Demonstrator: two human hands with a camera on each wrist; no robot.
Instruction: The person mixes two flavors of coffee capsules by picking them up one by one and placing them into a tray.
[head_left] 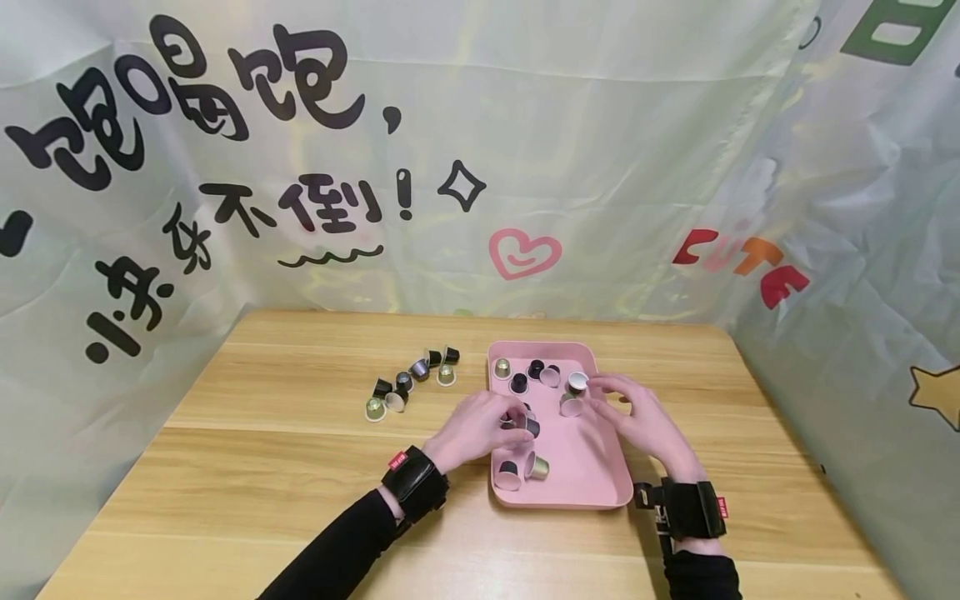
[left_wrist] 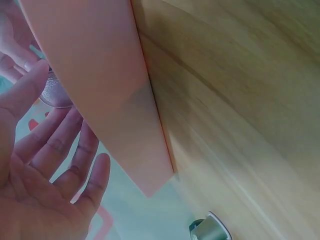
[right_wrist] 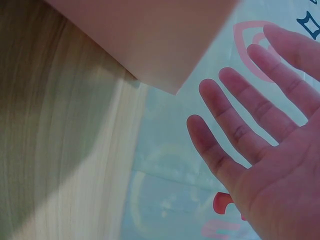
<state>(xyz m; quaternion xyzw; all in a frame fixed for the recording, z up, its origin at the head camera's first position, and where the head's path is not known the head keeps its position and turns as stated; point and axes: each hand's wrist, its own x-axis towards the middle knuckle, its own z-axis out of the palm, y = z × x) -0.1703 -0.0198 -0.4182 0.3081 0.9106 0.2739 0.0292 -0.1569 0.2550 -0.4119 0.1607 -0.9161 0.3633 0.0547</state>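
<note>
Over the left side of a pink tray (head_left: 577, 492), my left hand (head_left: 480, 427) pinches a dark coffee capsule (head_left: 532, 427) between thumb and fingers. The left wrist view shows that capsule (left_wrist: 56, 92) with a silvery-purple side. My right hand (head_left: 643, 421) is above the tray's right rim, fingers extended, its tips close to a white-topped capsule (head_left: 577, 382) and a pale-lidded one (head_left: 571, 406); whether they touch cannot be told. In the right wrist view the fingers (right_wrist: 235, 127) are straight and spread. Part of the capsules under my left hand is hidden.
Several more capsules lie in the tray, among them a black one (head_left: 519, 383) at the back and a gold-green one (head_left: 537, 466) near the front. Left of the tray, a loose row of capsules (head_left: 397, 400) lies on the wooden table (head_left: 247, 467). A printed cloth (head_left: 600, 167) hangs behind.
</note>
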